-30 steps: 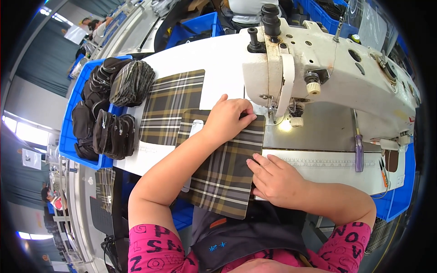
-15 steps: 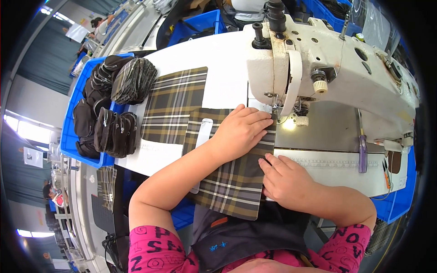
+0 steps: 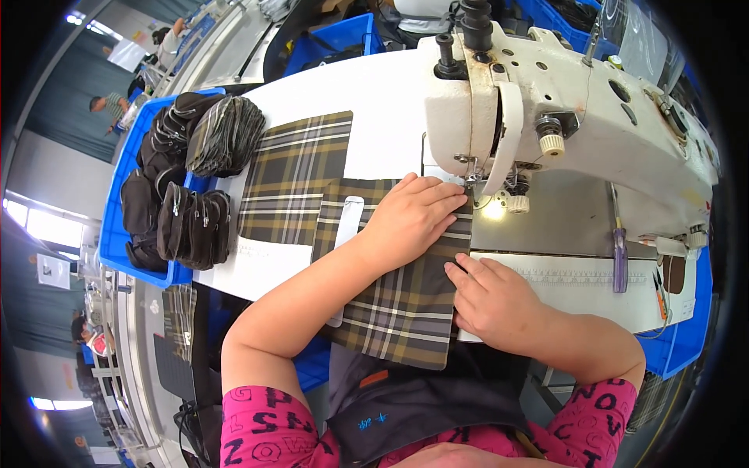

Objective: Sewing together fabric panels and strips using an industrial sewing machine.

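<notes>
A brown, black and white plaid fabric panel point(image 3: 398, 320) lies under the needle area of a white sewing machine point(image 3: 562, 101), its near end hanging past the table's front edge. My left hand point(image 3: 413, 218) rests flat on it, fingers stretched out, fingertips close to the presser foot. At the panel's right edge, my right hand point(image 3: 495, 300) takes the cloth between bent fingers and a thumb that is hidden. Partly under my left forearm lies a pale rounded strip point(image 3: 350, 221) on the panel. Another plaid panel point(image 3: 292, 179) lies flat to the left.
A blue bin point(image 3: 113, 230) at the left holds stacked black zippered pouches point(image 3: 191, 230). Right of the needle are a purple-handled screwdriver point(image 3: 620, 261), a ruler scale point(image 3: 569, 277) and orange-handled snips point(image 3: 662, 300). Another blue bin point(image 3: 331, 39) stands behind the table.
The plaid panel has slid slightly away from me toward the machine, both hands moving along with it. A person has come into view at the far left background.
</notes>
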The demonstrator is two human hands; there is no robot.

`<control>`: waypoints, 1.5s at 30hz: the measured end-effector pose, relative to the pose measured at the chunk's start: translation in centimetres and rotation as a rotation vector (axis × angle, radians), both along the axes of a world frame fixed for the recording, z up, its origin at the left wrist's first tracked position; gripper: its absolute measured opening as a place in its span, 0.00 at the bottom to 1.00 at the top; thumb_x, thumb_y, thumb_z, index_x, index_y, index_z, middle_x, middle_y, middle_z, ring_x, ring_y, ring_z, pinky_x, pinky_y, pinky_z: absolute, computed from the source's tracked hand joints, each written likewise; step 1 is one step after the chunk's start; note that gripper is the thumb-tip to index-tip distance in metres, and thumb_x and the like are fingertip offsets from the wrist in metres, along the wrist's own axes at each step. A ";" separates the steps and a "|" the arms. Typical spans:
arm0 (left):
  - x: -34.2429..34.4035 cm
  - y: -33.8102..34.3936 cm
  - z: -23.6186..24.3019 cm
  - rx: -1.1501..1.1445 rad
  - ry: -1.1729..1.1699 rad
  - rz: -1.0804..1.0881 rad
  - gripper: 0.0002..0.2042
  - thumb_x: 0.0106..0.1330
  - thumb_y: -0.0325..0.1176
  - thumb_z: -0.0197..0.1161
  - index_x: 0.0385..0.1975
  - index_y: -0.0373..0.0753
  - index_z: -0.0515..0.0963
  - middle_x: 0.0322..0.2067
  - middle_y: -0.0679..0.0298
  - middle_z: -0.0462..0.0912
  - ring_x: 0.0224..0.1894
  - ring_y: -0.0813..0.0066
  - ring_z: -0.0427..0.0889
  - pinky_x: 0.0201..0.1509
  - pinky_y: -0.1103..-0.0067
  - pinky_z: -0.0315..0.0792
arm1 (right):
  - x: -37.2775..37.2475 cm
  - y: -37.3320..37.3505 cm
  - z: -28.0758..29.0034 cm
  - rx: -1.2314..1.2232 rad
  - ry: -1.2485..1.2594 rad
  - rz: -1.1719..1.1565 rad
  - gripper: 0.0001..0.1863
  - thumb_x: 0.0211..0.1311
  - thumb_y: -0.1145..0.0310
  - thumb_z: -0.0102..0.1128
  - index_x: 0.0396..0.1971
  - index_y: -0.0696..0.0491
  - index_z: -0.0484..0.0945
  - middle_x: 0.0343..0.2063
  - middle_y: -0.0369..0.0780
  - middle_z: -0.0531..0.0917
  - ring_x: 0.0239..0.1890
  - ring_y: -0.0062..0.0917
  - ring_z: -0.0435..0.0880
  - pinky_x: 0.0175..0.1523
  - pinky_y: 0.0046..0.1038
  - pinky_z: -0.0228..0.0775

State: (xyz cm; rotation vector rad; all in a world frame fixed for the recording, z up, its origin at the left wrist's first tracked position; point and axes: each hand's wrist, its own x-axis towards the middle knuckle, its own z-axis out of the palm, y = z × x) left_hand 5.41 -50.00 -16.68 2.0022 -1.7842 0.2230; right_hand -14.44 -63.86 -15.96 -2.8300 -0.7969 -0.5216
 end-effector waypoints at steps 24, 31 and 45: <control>-4.3 3.9 1.2 0.058 0.154 0.023 0.19 0.64 0.32 0.71 0.55 0.43 0.82 0.57 0.63 0.82 0.58 0.58 0.80 0.59 0.62 0.71 | -1.8 0.9 0.6 -0.185 -0.117 0.080 0.16 0.50 0.64 0.60 0.30 0.63 0.87 0.41 0.55 0.86 0.46 0.45 0.85 0.43 0.39 0.81; -6.3 5.1 1.2 0.056 0.180 -0.039 0.20 0.57 0.31 0.76 0.51 0.42 0.83 0.54 0.64 0.83 0.56 0.60 0.80 0.53 0.65 0.71 | -1.7 1.0 0.0 -0.150 -0.171 0.058 0.16 0.49 0.65 0.61 0.29 0.63 0.87 0.38 0.55 0.86 0.44 0.44 0.84 0.42 0.36 0.79; -7.2 5.9 0.8 0.131 0.242 -0.043 0.24 0.59 0.30 0.73 0.58 0.42 0.82 0.62 0.60 0.79 0.65 0.55 0.77 0.56 0.62 0.73 | -2.0 0.7 0.6 -0.121 -0.072 0.097 0.15 0.50 0.66 0.61 0.30 0.64 0.86 0.39 0.55 0.84 0.46 0.49 0.85 0.50 0.40 0.82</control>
